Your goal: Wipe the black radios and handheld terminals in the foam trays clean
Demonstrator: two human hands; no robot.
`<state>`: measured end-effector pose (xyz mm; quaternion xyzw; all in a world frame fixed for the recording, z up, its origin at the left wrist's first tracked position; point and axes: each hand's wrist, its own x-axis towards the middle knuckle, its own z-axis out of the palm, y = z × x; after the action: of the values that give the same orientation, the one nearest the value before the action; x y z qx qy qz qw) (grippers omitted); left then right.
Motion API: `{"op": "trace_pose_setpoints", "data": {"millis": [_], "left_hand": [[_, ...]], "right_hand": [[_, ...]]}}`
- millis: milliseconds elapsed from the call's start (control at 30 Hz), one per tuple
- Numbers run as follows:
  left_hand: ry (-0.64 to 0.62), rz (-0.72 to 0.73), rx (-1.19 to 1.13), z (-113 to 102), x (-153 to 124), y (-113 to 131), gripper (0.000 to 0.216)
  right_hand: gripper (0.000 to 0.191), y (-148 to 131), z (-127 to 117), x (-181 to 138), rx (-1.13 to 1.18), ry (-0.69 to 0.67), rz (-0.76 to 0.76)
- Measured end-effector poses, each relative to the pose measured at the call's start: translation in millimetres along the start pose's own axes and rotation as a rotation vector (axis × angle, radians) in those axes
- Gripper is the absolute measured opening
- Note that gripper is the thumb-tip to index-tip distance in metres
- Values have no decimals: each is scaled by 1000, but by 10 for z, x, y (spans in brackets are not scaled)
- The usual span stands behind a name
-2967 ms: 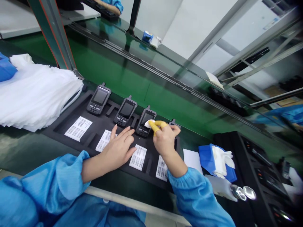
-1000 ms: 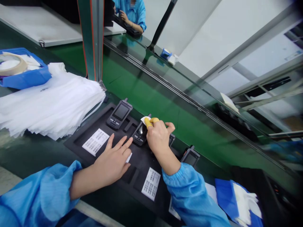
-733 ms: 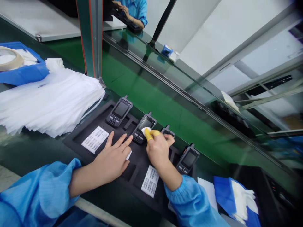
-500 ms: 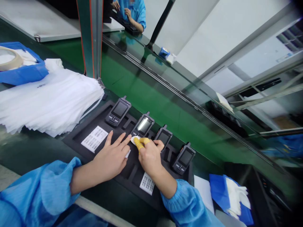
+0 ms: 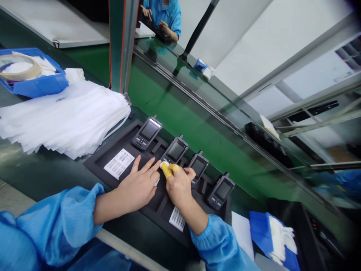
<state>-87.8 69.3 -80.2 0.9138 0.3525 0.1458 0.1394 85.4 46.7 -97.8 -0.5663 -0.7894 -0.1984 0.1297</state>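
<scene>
Several dark handheld radios with screens and stub antennas stand in a row in a black foam tray [image 5: 98,165]. My right hand [image 5: 179,186], yellow finger cots on two fingers, pinches a small white wipe [image 5: 164,165] against the lower front of the second radio [image 5: 176,149] from the left. Spread out over the tray, my left hand [image 5: 138,188] reaches that radio's lower edge with its fingertips. To its left is the first radio [image 5: 147,132]. Right of the wipe are the third radio [image 5: 198,165], partly behind my right fingers, and the last radio [image 5: 221,190].
Barcode label sheets [image 5: 119,163] lie in the tray. White bags [image 5: 64,116] are piled at left, beside a blue bin [image 5: 42,87] with a tape roll [image 5: 35,71]. Another blue bin [image 5: 261,235] holds white cloths at right. A co-worker [image 5: 172,19] sits beyond the green conveyor.
The view has shifted slightly, moving the scene a little to the right. The wipe, still in my right fingers, looks more bunched up. My left hand stays spread beside it.
</scene>
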Motion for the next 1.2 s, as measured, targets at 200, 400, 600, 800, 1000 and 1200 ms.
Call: {"op": "trace_pose_setpoints", "data": {"millis": [200,400,600,800,1000,1200], "left_hand": [[112,-70,-15,-248,-140,-124,16],[200,-184,128,-343,-276,-542,14],[118,-223,102,-274,-270,-658,20],[95,-239,57,-252,-266,-647,24],[75,-242,59,-207,-270,-663,29],[65,-235,87,-218,-273,-654,29]], "right_hand": [[38,81,-200,269,25,55,20],[32,199,24,1001,-23,120,48],[30,79,298,1350,-99,80,28],[26,-285,229,978,-4,57,-180],[27,-157,250,1214,-56,45,-121],[28,-167,270,1261,-79,27,-116]]}}
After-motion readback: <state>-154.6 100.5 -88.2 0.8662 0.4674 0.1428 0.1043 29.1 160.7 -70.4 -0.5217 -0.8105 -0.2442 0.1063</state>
